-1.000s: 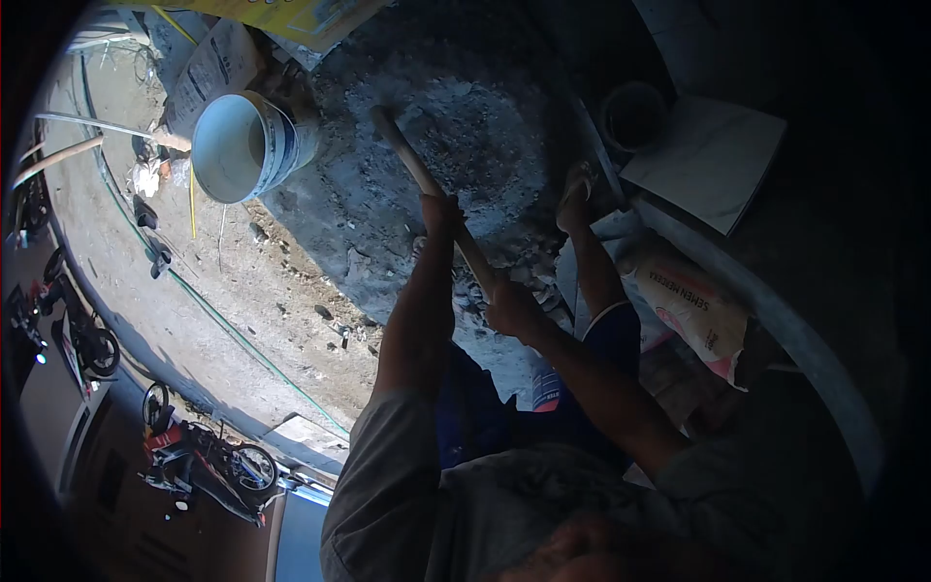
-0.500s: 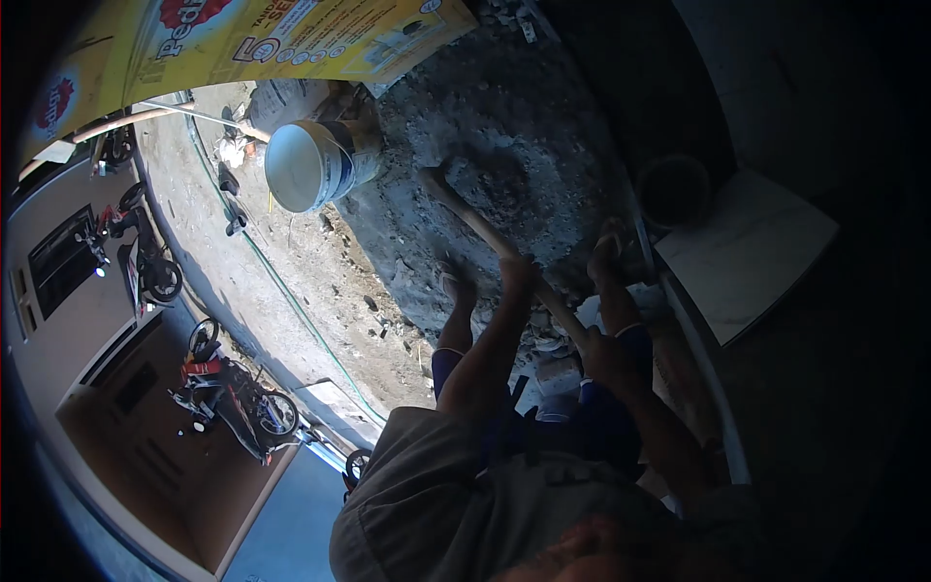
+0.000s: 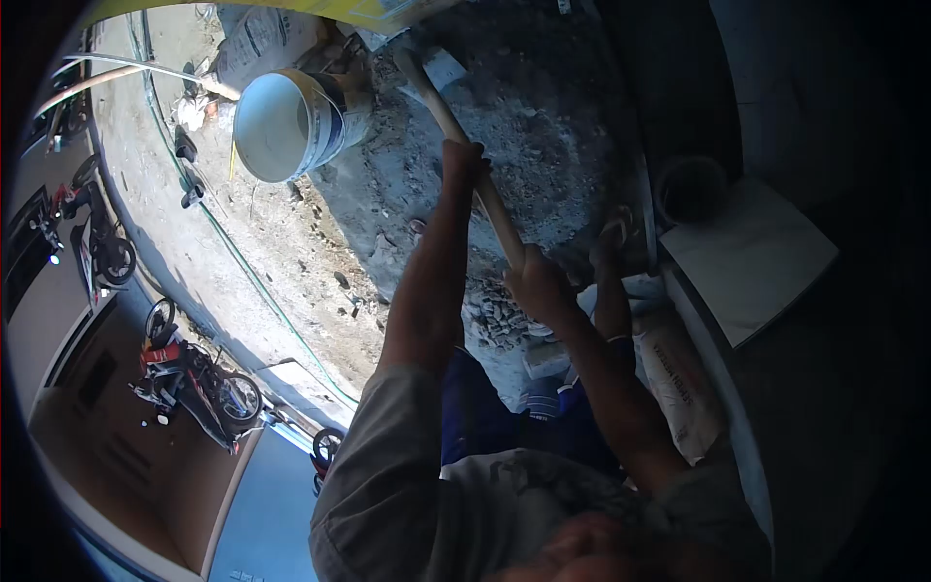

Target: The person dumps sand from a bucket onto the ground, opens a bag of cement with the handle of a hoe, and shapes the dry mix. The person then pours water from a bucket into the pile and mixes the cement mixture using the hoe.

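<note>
Left hand wraps the wooden handle; right hand (further back) clamps it too.

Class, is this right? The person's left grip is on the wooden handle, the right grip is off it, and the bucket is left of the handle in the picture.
Not quite: the head view shows the right grip on the wooden handle too. The left grip and bucket are as stated.

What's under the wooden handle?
Grey, stony ground shows along both sides of the wooden handle. The strip directly beneath is covered by the handle and, where they grip it, by the left hand and right hand.
</note>
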Demonstrator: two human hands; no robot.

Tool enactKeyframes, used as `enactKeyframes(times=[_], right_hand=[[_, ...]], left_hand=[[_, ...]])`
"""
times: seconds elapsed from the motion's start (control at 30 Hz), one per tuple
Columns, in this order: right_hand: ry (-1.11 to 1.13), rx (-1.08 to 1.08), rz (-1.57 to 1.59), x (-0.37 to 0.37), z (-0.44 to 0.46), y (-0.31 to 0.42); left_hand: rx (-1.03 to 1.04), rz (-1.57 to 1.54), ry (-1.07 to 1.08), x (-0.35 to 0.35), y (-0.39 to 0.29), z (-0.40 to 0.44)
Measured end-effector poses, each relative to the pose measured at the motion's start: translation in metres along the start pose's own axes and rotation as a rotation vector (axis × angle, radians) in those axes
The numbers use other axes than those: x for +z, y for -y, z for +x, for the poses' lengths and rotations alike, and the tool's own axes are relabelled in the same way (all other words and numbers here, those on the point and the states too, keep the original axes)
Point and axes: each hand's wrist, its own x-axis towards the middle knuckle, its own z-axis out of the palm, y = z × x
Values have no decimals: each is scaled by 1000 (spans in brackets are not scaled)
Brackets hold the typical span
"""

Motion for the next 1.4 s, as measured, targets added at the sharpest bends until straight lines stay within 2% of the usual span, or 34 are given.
enactKeyframes(times=[0.07,0.1,0.13,0.2,0.27,0.37,0.47,0.5,0.57,0.63,0.73,0.8,0.93,1.0,1.1,1.2,1.3,1.37,1.4], right_hand=[[-12,101,90,4,-39,-45],[-34,96,105,-1,-54,-57],[-55,91,120,-6,-69,-69],[-26,94,32,-18,-113,-72],[-5,77,-47,-24,-141,-69],[-50,22,-91,-18,-146,-71],[-79,21,-67,-14,-53,-57],[-162,-110,-61,-14,-16,-53],[-94,-28,7,-32,40,-20],[-94,-5,-43,-46,50,-6],[-16,124,-23,-42,25,-23],[16,165,73,-26,-1,-38],[6,243,303,9,-53,-53],[-24,255,305,22,-88,-50],[-65,126,199,36,-144,-63],[-110,103,237,47,-174,-85],[-162,100,215,34,-121,-89],[-206,51,228,14,-63,-76],[-192,49,229,2,-34,-65]], left_hand=[[6,-40,-63,36,12,-49],[9,-6,-74,55,35,-51],[14,28,-70,57,24,-89],[-39,-17,9,69,55,-114],[10,50,-9,76,104,-133],[42,-71,-11,53,68,-159],[154,-193,-77,35,2,-87],[190,-207,-105,32,-20,-54],[184,-193,-113,31,-52,5],[175,-158,-92,38,-59,32],[145,-100,-24,55,-45,18],[115,-47,-25,65,-34,-26],[156,242,50,74,15,-46],[123,292,84,65,30,-87],[36,201,83,55,74,-128],[135,222,36,47,72,-171],[172,132,85,56,17,-145],[329,203,8,80,-2,-75],[347,152,46,88,-28,-51]])
